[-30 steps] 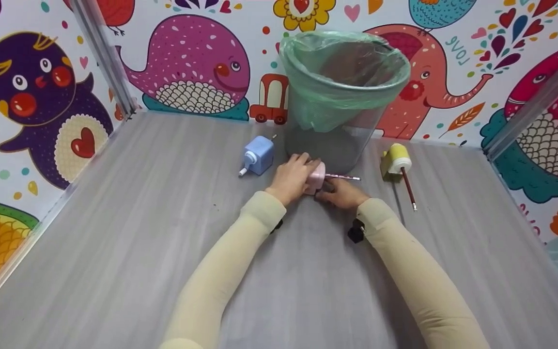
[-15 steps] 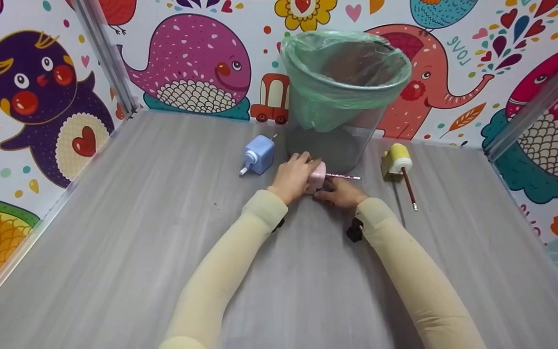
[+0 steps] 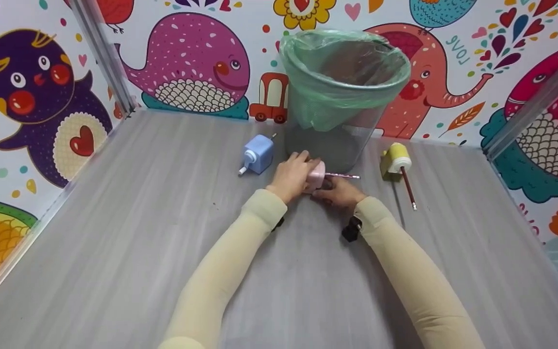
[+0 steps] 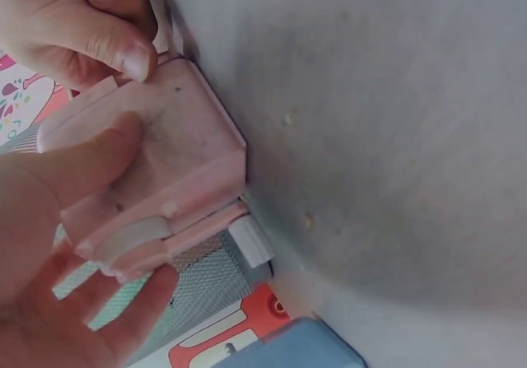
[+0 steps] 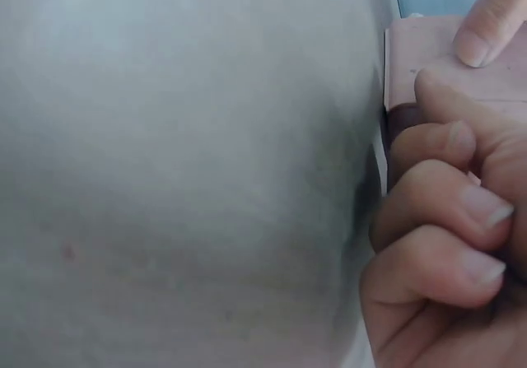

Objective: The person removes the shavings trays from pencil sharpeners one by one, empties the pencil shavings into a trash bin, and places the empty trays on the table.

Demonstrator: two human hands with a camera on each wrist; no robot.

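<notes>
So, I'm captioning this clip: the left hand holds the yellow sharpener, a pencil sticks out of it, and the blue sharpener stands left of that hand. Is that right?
Not quite: the head view shows the left hand holding the pink sharpener, not the yellow sharpener. A pencil does stick out of the pink one, and the blue sharpener stands left of that hand.

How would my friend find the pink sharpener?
Find the big bin with the green bag. Just in front of it, the person's left hand holds a boxy pink sharpener. The blue sharpener and yellow sharpener nearby aren't held; only this one is pink.
</notes>
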